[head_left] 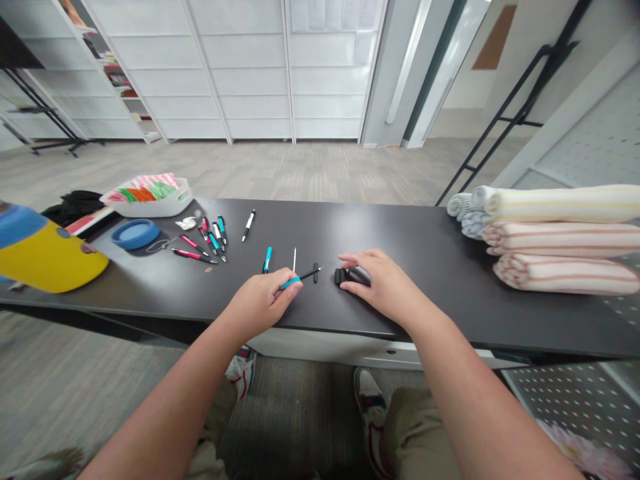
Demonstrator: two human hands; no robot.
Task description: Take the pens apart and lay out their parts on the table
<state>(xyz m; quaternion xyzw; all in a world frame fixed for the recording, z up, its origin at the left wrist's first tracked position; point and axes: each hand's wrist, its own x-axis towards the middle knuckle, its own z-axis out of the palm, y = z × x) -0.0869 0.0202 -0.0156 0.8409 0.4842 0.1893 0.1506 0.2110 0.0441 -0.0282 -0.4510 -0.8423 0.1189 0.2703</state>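
Note:
My left hand [267, 297] is closed around a slim teal and black pen [309, 274], its pointed metal tip facing right. Just beyond that hand lie a teal pen part [268, 259] and a thin pale refill-like rod [295, 259]. A small black clip-like piece [315, 273] rests between my hands, close to the pen's tip. With its thumb and fingers curved round a small black object [341, 277], my right hand [383, 283] rests at the dark table; the palm hides part of that object, so its kind is unclear.
Several pens [210, 240] lie left on the table [400, 233], with a white pen [249, 225] apart. Farther left are a blue round dish [135, 234], a white basket [183, 198] of colourful cloths and a yellow-blue object [45, 253]. Rolled towels [560, 240] are stacked right.

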